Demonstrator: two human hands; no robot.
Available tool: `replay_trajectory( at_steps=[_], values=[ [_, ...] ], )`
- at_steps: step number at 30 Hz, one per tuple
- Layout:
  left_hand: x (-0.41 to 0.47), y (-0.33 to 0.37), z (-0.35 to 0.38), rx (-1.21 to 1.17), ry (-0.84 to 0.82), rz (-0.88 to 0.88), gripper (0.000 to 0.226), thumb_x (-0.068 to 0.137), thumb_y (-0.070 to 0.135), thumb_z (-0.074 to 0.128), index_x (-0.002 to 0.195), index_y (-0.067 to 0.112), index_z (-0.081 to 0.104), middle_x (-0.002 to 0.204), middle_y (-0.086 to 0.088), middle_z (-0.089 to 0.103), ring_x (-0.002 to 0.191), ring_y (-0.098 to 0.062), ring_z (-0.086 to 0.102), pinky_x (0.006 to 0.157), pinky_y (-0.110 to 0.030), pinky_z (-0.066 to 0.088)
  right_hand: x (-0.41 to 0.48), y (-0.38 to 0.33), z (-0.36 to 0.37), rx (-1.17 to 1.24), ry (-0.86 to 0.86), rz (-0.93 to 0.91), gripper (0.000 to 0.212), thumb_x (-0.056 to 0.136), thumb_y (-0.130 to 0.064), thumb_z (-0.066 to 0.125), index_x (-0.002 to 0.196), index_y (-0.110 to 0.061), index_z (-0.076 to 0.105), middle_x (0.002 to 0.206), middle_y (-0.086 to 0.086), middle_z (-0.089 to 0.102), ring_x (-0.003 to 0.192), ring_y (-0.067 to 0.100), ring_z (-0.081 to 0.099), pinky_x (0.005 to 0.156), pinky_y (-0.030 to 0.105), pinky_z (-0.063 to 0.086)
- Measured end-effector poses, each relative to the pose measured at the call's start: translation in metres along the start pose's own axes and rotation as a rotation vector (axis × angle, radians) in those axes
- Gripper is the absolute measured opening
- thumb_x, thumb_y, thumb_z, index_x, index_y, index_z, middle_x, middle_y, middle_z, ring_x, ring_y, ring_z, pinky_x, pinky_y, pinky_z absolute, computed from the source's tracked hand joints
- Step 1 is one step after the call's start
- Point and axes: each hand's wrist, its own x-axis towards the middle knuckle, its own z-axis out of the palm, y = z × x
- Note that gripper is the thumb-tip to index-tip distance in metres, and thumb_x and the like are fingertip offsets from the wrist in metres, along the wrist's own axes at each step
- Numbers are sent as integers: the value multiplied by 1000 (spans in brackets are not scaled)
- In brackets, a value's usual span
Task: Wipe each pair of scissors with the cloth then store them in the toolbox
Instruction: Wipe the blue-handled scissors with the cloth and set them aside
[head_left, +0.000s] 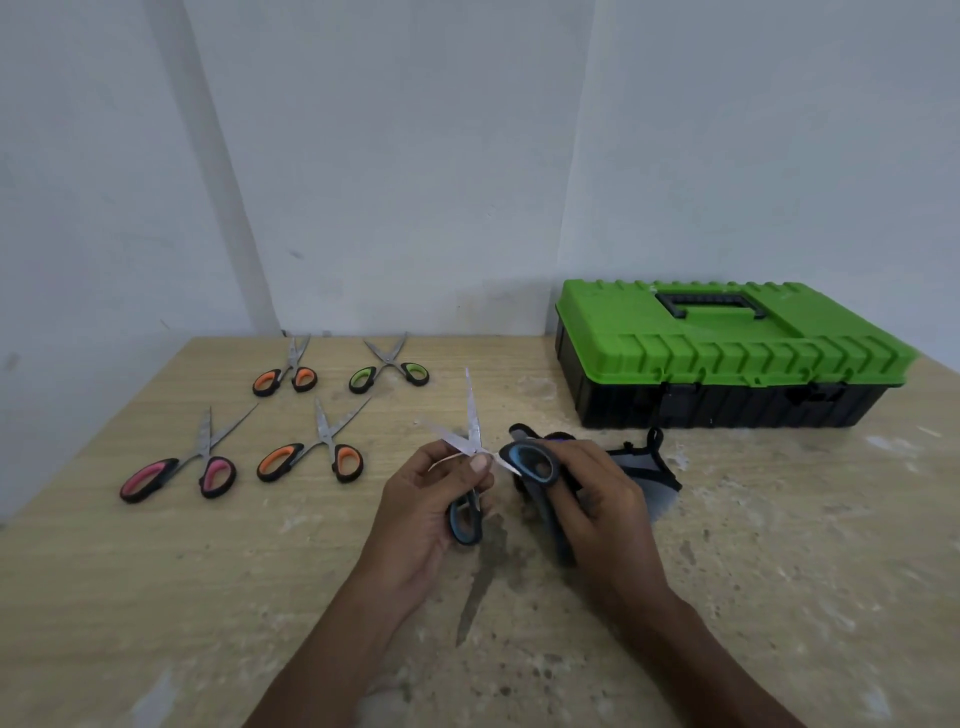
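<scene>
holding blue scissors (473, 415) up over the middle of the bench (779, 545), toward its near edge, blades splayed wide. left hand (431, 499) clamping round one handle loop, thumb and fingertip pinching at the pivot. right hand (597, 499) curling round the other loop, with cloth (644, 467) bunched under it and trailing off toward the right edge. pointing both blades away at the far edge, one long axis running nearly straight out, the other slanting to the far left. probably setting up the wipe: cloth lying right beside the handles, on the right-hand side, so right hand looking nearer for the stroke up the blades. toolbox (727, 353) sitting at the far right corner, lid down, needing opening before storing, right hand nearer. waiting toward the far left corner: pink scissors (179, 467), near orange scissors (311, 454), far orange scissors (285, 371), green scissors (388, 366), all lying open, well apart from both hands.
</scene>
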Motion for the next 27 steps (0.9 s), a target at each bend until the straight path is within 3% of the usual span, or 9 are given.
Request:
replay_trajectory(
  at_steps=[5,11,15,18,24,27],
  values=[
    [-1,4,-4,119,-12,16,22,80,10,78,102,9,77,88,-11,76,76,-13,71,61,-20,55,2,9,-5,5,118,70,27,99,-8,59,122,-16,68,114,-12,66,109,4,61,89,18,49],
    [-4,0,-4,230,-7,51,13,88,6,74,99,5,80,96,-25,75,86,-25,70,91,-39,59,7,11,-15,-48,257,28,27,96,-4,61,120,-13,70,114,-8,67,108,7,62,91,19,48],
    [-3,-1,-5,238,-7,26,13,89,5,72,100,4,79,98,-22,77,87,-27,74,89,-41,61,5,7,-16,-117,280,-77,27,95,-3,61,120,-9,69,113,-7,65,109,5,61,91,17,46],
    [-4,-2,-3,215,-20,10,14,89,1,72,103,0,76,93,-21,77,84,-30,75,84,-43,63,1,4,-10,-146,227,-124,28,93,1,64,119,-8,69,115,-5,65,111,4,60,94,15,44],
    [-5,-6,-2,209,-89,6,19,89,2,71,108,1,75,103,-20,77,97,-34,76,85,-38,63,-6,6,20,-281,-103,-223,30,100,-20,54,126,-13,67,122,-2,63,115,11,57,97,23,46],
    [-3,-7,-4,219,-85,6,18,90,1,69,106,4,76,103,-18,78,97,-29,76,86,-35,63,-7,9,24,-327,-122,-239,32,99,-22,52,126,-13,68,124,-2,63,113,12,58,95,23,48]
  ],
)
